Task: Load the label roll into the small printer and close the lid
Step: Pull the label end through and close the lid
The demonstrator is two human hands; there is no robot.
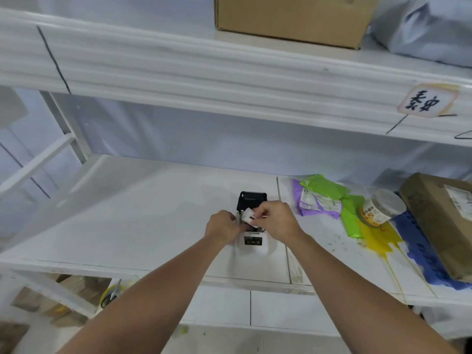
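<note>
Presently, the right hand [277, 221] pinches the small white label roll [249, 216] over the white printer [252, 241], its black lid [251, 200] open beyond; the left hand [222, 227] grips the body, and seating should be square.

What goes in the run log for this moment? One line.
printer: lid open | label roll: in both hands, above bay | left hand | right hand

2 hands [251, 224], 1 printer [252, 238], 1 label roll [248, 215], 2 cardboard boxes [293, 19], 1 jar [383, 209]
</note>
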